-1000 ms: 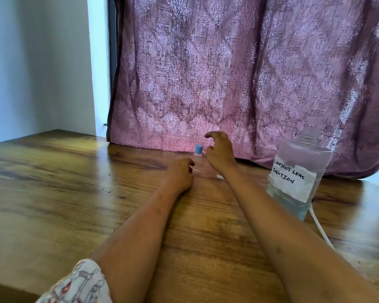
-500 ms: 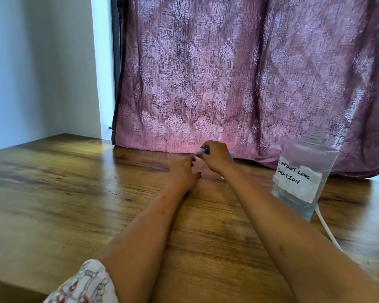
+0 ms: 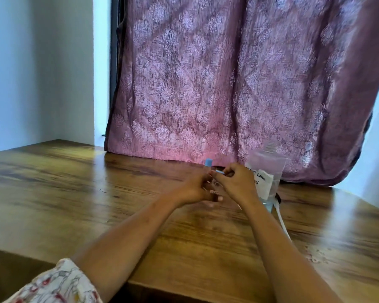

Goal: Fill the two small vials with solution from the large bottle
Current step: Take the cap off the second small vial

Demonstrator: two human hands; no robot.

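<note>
Since the earlier frame the right hand [image 3: 236, 184] has come off the top of the vial [image 3: 213, 184] and now pinches a loose blue cap [image 3: 220, 171] between thumb and fingers. The left hand [image 3: 195, 190] curls its fingers round that small clear vial, low over the worktop [image 3: 74, 182] and largely hidden. A second vial [image 3: 208, 163], capped in blue, stands just behind the hands. The large bottle [image 3: 271, 169], its neck apparently uncapped, stands just to the right beside a white cord [image 3: 281, 217]. Likely risks: the light, open vial may tilt in the left hand and miss the pour; the cap may slip and roll away; a reach for the bottle may knock it or snag the cord.
</note>
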